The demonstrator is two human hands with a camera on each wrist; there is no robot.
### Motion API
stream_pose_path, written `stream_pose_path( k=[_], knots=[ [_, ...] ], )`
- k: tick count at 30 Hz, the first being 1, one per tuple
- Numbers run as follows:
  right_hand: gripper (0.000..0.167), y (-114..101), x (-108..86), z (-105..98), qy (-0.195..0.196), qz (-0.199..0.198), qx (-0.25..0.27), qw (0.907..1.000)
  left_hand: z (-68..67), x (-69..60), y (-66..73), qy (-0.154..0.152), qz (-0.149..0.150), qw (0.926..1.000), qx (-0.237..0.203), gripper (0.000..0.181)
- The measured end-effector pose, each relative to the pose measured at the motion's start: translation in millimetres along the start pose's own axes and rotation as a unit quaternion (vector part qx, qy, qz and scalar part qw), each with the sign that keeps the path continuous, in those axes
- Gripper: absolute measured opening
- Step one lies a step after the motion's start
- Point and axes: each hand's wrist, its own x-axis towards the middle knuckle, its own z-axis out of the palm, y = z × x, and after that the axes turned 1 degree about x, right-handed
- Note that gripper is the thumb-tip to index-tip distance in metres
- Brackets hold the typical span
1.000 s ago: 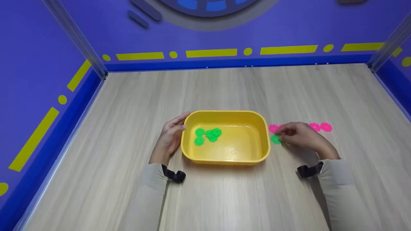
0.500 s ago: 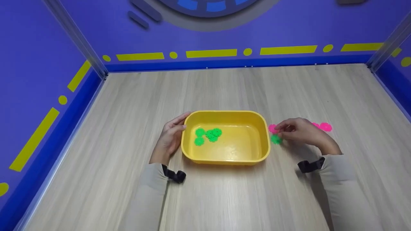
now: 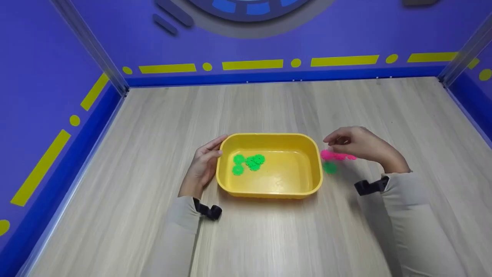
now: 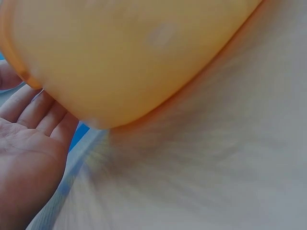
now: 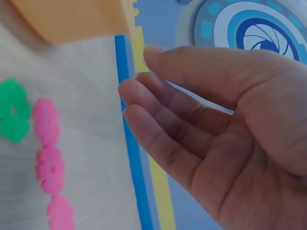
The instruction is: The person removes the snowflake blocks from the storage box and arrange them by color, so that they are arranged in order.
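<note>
A yellow plastic tub (image 3: 271, 194) stands on the table with several green flower-shaped discs (image 3: 254, 162) on its floor at the left. My left hand (image 3: 201, 165) holds the tub's left end, thumb at the rim and fingers against the outer wall; in the left wrist view the fingers reach under the rim. To the right of the tub, my right hand (image 3: 363, 144) hovers over a row of pink flower-shaped discs (image 5: 50, 170). Its fingers are loosely bent, with nothing between them in the right wrist view. One green disc (image 3: 330, 167) lies beside the tub, in front of the pink row.
The wood-grain table (image 3: 276, 238) is bounded by purple-blue panels (image 3: 246, 50) at the back and both sides. Part of the pink row is hidden under my right hand in the head view. Black wrist bands (image 3: 371, 186) sit at both sleeves.
My right hand has risen off the discs by the tub and shifted away toward the back. The left hand, the tub and the green discs inside have stayed put.
</note>
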Motion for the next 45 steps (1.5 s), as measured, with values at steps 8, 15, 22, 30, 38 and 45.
stream_pose_path(
  k=[8, 15, 22, 30, 38, 45],
  knots=[
    [0.026, -22.3, 11.7, -4.7, -0.015, -0.028, 0.003, 0.9995, 0.6, -0.4, 0.1, 0.003, 0.006, 1.0000, 0.001, 0.056],
    [0.028, -39.2, 24.9, -4.0, -0.050, -0.056, -0.018, 0.9970, 0.4, -0.9, -0.3, 0.004, 0.004, 1.0000, -0.007, 0.056],
    [0.031, -53.8, 40.1, 0.3, -0.086, -0.049, -0.033, 0.9945, 0.1, -1.3, -0.1, 0.005, 0.006, 0.9999, -0.008, 0.057],
    [0.029, -67.0, 55.9, 7.4, -0.105, -0.091, -0.037, 0.9896, -1.7, -1.3, -0.5, -0.004, -0.004, 1.0000, -0.002, 0.056],
    [0.030, -79.8, 70.6, 17.6, -0.126, -0.107, -0.028, 0.9858, -1.7, -0.3, -0.6, -0.003, 0.001, 1.0000, 0.000, 0.057],
    [0.032, -90.8, 81.6, 29.2, -0.133, -0.117, -0.043, 0.9832, -0.7, 0.6, -1.0, -0.003, 0.002, 1.0000, -0.004, 0.057]
  ],
)
